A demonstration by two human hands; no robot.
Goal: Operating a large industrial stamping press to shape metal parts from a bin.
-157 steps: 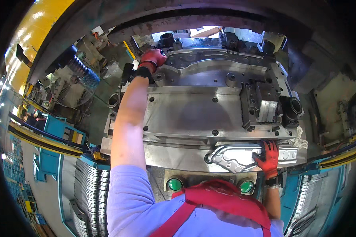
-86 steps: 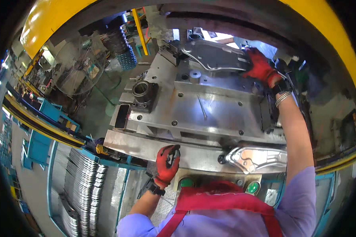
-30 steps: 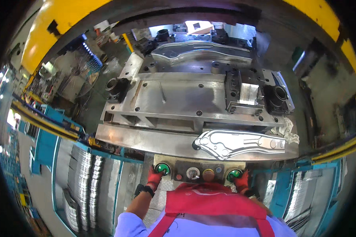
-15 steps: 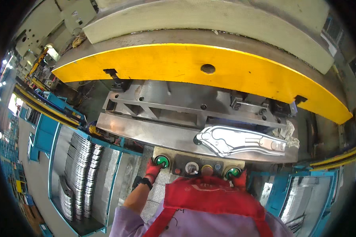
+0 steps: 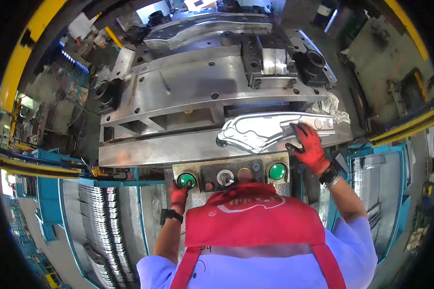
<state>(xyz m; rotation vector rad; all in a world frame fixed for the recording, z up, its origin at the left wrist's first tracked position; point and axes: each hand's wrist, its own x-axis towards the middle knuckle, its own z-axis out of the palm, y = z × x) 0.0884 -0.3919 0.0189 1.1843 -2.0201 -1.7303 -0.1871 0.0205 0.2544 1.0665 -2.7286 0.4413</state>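
Observation:
My left hand [image 5: 179, 194], in a red glove with dark fingertips, reaches up to the left green push button [image 5: 186, 179]. Its fingertip lies over the button's lower edge, and it holds nothing. The gloved right hand [image 5: 310, 148] is at the near edge of a flat, shaped sheet-metal part [image 5: 255, 129], thumb and fingers apart. Its fingertips overlap the part; whether they press on it I cannot tell. That part lies on the front ledge [image 5: 169, 150] of the die. The right green push button [image 5: 277, 171] is uncovered.
Behind the ledge stands the steel die [image 5: 193, 74], with a raised block [image 5: 274, 60] on it. A crumpled rag [image 5: 333, 110] lies near the part's right end. Blue-framed racks [image 5: 65, 216] flank me, the left one holding stacked metal parts [image 5: 103, 226]. Yellow rails [image 5: 405, 126] run at the sides.
My right hand has left the right green button and moved up to the metal part. My left hand stays at its button. The yellow press beam no longer covers the die, which now shows.

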